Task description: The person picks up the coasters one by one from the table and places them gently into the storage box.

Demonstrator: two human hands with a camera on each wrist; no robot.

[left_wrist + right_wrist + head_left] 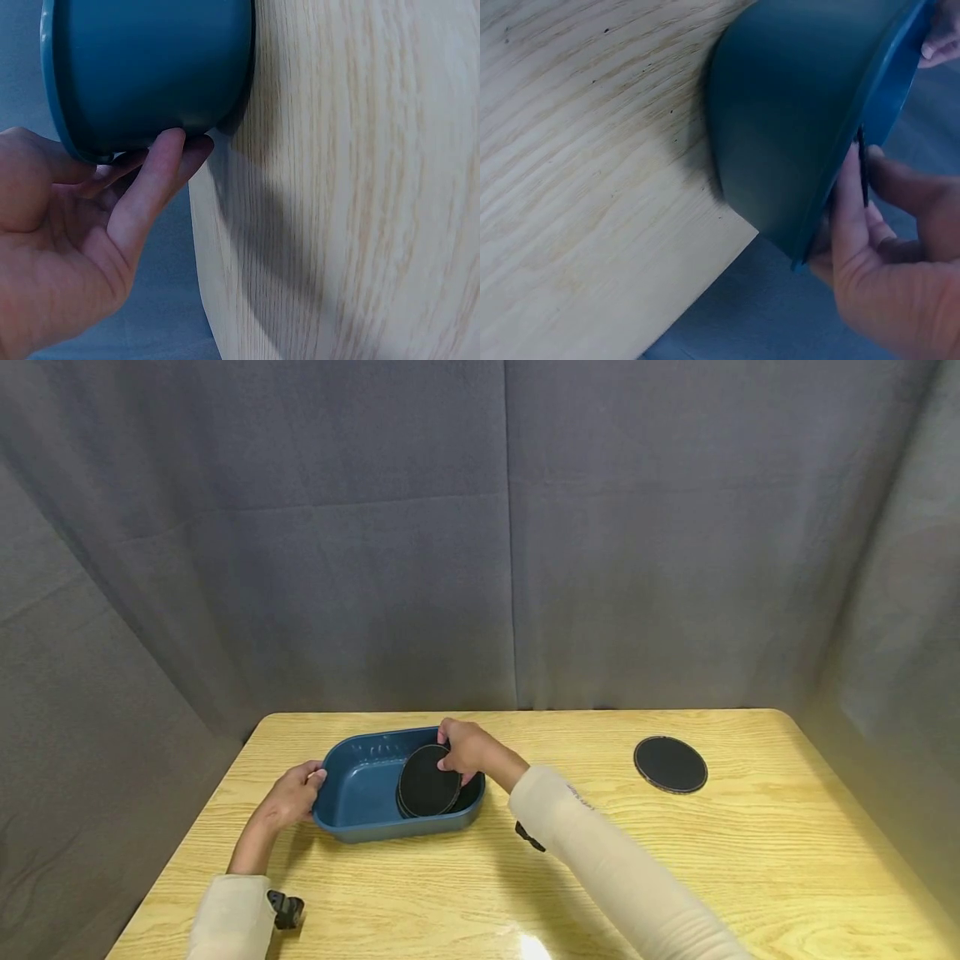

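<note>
A blue oval tub [360,789] stands on the wooden table [750,860], left of centre. My left hand [311,785] holds its left end, thumb on the rim and fingers against the outer wall [150,67]. At the tub's right end my right hand [453,756] pinches a black round disc [427,781], which is tilted inside the tub. In the right wrist view only the disc's thin edge [862,169] shows between thumb and fingers, just over the tub's rim [787,112]. More dark discs seem to lie under it.
A second black disc [670,764] lies flat on the table at the far right. Grey curtain closes off the back and both sides. The table's left edge runs close to the tub [199,247].
</note>
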